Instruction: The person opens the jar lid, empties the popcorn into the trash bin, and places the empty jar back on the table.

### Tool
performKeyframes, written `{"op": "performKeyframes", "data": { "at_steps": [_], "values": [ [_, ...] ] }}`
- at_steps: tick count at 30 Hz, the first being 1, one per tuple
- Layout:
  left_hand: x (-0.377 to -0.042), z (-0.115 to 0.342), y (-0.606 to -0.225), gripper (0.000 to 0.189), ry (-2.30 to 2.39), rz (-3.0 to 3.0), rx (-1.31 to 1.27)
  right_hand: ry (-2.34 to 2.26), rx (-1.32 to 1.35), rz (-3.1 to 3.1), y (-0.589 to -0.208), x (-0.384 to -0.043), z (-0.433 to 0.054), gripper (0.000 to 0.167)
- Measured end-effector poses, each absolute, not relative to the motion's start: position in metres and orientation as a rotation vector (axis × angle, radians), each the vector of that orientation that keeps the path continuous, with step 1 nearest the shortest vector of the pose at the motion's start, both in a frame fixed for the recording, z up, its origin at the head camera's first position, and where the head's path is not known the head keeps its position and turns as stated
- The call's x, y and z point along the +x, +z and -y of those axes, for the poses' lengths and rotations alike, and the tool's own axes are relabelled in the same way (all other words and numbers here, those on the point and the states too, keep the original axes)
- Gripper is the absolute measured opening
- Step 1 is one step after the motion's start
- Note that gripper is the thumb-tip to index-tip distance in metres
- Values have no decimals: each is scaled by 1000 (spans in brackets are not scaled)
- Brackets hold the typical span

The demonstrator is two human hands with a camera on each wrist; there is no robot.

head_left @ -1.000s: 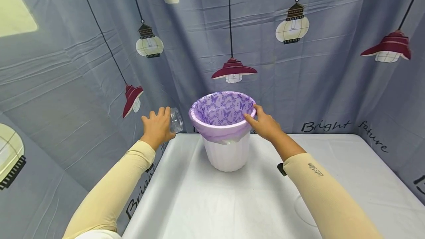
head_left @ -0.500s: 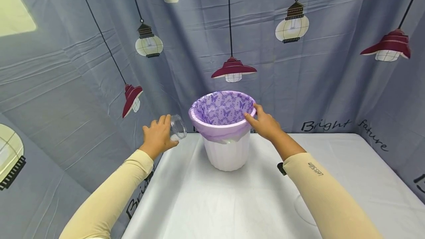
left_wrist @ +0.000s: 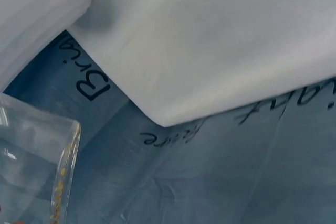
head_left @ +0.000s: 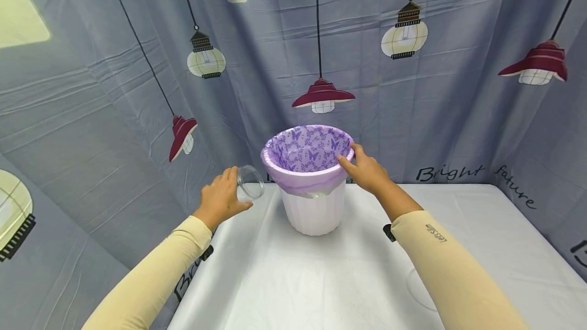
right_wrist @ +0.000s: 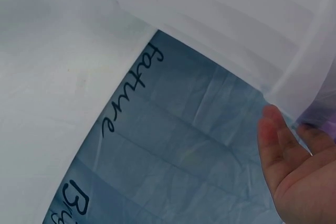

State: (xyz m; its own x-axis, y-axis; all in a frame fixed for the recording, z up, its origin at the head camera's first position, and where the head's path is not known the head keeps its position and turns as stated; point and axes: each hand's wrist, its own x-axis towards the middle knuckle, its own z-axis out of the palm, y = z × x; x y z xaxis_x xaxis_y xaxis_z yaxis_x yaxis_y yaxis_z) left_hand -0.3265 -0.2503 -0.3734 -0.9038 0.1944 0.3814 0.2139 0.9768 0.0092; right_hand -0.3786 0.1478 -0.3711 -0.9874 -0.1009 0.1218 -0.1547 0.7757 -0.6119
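Note:
A white trash bin (head_left: 314, 213) stands upright at the back of the table, lined with a purple butterfly-print bag (head_left: 314, 152) folded over its rim. My right hand (head_left: 367, 172) grips the rim on the right side; in the right wrist view several fingers (right_wrist: 278, 135) lie against the outside of the bin. Left of the bin, my left hand (head_left: 219, 198) holds a clear jar (head_left: 249, 183) tilted sideways, its round mouth toward the bin. The left wrist view shows the jar's clear wall (left_wrist: 37, 161) with small yellowish specks along one edge.
A white cloth covers the table (head_left: 302, 279), with a faint ring mark at the right. Grey-blue curtains (head_left: 257, 90) printed with lamps and lettering hang close behind the bin and along both sides.
My left hand has moved down and slightly right, bringing the jar lower and nearer the bin, with its mouth turned more into view. The right hand and the bin have stayed in place.

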Motion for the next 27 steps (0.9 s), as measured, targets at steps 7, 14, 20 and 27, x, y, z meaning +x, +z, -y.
{"op": "performKeyframes", "data": {
  "at_steps": [7,14,20,27],
  "values": [
    [-314,247,-387,108,-160,2750,-328,1023,211,2874,-370,-377,-147,93],
    [-305,239,-410,109,-174,2774,-388,1018,216,2883,-369,-378,-147,91],
    [-297,228,-423,111,-161,2796,-457,1005,223,2875,-368,-377,-147,91],
    [-288,219,-438,108,-160,2765,-532,1018,220,2882,-367,-374,-146,91]
  ]
}}
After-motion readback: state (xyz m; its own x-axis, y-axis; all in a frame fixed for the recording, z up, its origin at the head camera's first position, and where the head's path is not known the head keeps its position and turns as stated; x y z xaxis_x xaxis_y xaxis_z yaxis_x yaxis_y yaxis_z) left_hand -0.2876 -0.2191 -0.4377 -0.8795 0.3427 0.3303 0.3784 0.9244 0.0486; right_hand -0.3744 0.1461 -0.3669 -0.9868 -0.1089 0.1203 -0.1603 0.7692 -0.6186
